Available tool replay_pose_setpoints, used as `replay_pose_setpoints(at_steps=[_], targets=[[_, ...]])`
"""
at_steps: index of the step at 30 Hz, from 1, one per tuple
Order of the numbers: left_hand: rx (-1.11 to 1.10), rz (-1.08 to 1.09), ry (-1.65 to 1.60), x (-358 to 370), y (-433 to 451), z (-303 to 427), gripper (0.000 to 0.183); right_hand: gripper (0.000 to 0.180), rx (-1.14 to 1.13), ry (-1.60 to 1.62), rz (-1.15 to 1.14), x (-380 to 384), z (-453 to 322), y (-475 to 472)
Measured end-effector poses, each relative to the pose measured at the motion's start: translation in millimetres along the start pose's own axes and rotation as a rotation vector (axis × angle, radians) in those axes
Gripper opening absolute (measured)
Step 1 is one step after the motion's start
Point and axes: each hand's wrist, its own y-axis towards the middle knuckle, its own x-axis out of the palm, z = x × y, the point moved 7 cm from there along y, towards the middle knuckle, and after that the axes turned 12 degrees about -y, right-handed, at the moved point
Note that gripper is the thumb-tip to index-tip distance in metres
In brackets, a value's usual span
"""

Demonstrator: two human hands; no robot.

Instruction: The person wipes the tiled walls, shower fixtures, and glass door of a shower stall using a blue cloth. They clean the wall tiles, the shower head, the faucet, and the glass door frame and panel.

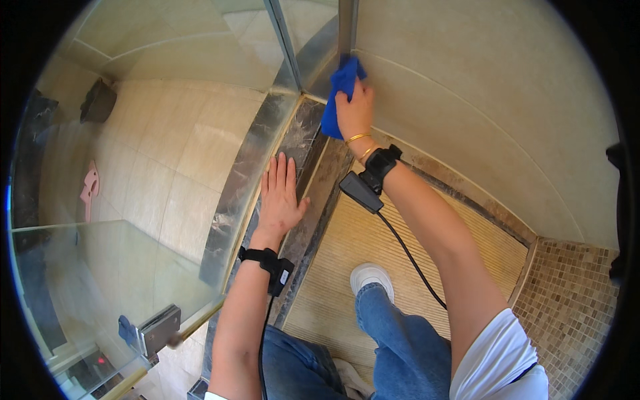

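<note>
My right hand [356, 107] grips a blue cloth [332, 112] at the lower end of an upright metal frame strip [347, 30], where the glass panel meets the tiled wall [475, 65]. Part of the cloth bunches above my fingers and part hangs below them. My left hand [281, 187] lies flat, palm down and fingers spread a little, on the dark marble curb [306, 125] beside the glass. It holds nothing. Each wrist bears a black strapped device with a cable.
Ribbed beige floor [330, 260] lies under my white shoe [372, 280]. A glass door with a metal hinge [159, 330] stands at the lower left. Beyond the glass are a dark bin [98, 101] and a pink slipper [91, 184]. Mosaic tiles [565, 290] cover the right side.
</note>
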Motion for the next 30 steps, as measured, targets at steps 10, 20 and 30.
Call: replay_pose_setpoints(at_steps=[10, 20, 30], targets=[[-0.036, 0.014, -0.362, -28, -26, -13, 0.062, 0.05, 0.433, 0.257, -0.577, 80, 47, -127], [-0.304, -0.103, -0.752, -18, -136, 7, 0.068, 0.065, -0.259, -0.042, -0.656, 14, -43, -226], [-0.687, 0.211, -1.347, -3, -168, -4, 0.061, 0.036, -0.674, -0.718, -0.347, 39, -81, -136]])
